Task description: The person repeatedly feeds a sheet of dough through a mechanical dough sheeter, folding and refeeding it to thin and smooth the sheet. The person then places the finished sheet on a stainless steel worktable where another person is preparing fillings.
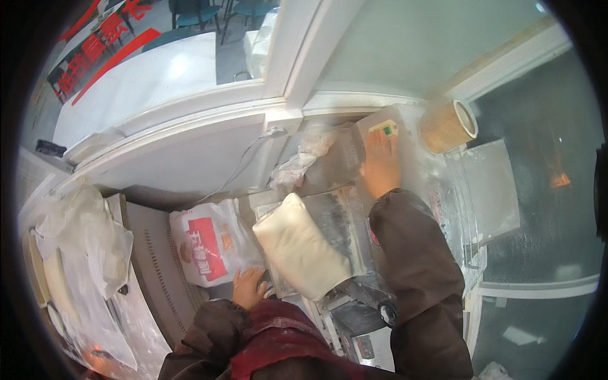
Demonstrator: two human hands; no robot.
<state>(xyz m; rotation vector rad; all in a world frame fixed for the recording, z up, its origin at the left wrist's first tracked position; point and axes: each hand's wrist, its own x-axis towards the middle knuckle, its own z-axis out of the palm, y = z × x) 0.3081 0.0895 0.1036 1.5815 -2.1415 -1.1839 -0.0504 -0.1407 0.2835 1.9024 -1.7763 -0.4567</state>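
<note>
A thick folded sheet of pale dough (301, 247) lies over a floury metal machine (337, 213) in front of me. My right hand (381, 164) reaches forward with its fingers flat at a small switch panel with a green button (387, 130), on top of the machine's housing. Nothing shows in that hand's grasp. Low down, beside the dough, my left hand (249, 286) rests with bent fingers near the lower edge of a printed white flour sack (209, 242). Whether it touches the sack or the machine's edge I cannot tell.
A round tan container (449, 127) stands at the right of the housing. A crumpled plastic bag (304, 161) lies behind the machine, near a white cable (237, 171). Plastic sheeting (90, 237) covers things on the metal worktop (142, 327) at left. Window frames (180, 126) border the back.
</note>
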